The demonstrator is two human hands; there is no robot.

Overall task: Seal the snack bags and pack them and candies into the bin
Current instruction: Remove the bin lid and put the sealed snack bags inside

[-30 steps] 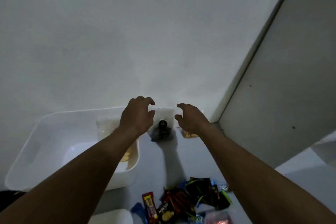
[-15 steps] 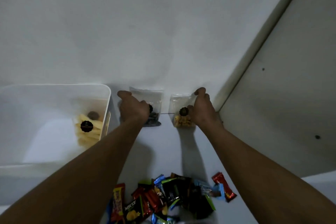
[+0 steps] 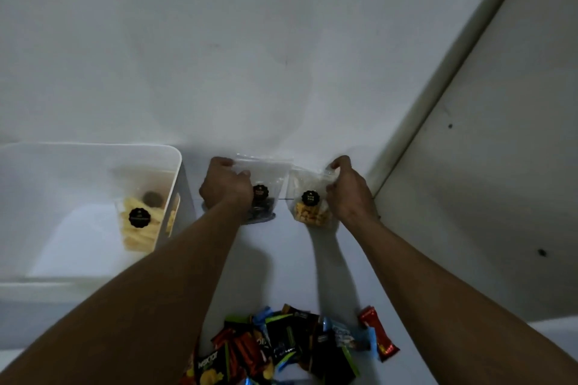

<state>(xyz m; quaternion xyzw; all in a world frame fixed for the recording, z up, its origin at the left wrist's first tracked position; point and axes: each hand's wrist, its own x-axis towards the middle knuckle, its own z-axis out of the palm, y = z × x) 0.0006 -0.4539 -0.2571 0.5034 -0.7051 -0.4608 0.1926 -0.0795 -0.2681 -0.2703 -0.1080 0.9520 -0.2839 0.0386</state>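
Head view: left hand grips dark-snack bag, right hand orange-snack bag, both upright.

A dimly lit white wall meets a grey panel on the right.

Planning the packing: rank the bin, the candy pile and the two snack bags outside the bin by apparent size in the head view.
1. White bin.
2. Candy pile, though nearest the camera, so unsure.
3. Dark-snack bag and orange-snack bag: look alike, unranked.
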